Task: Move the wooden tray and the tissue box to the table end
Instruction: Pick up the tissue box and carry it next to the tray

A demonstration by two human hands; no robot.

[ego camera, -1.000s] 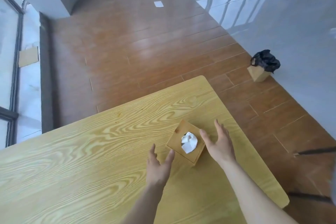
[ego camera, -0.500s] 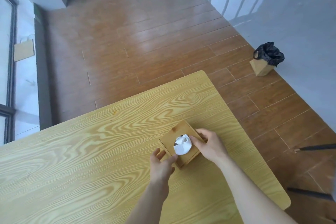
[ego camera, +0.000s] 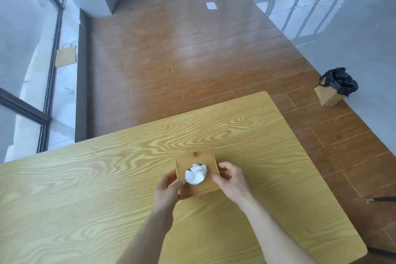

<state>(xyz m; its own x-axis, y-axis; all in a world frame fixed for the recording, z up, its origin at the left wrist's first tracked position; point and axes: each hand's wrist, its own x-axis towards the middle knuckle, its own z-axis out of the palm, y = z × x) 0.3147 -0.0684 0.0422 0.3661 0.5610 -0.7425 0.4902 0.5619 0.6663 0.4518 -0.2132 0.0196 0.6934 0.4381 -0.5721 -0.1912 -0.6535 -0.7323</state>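
No text, label, brand, number or sign can be read anywhere in the head view. The wooden tissue box (ego camera: pixel 196 172) shows plain wood on its top and sides (only a small dark knot near its far edge, no print). The white slip (ego camera: pixel 211 5) lying on the floor is too small and blurred to show any writing.
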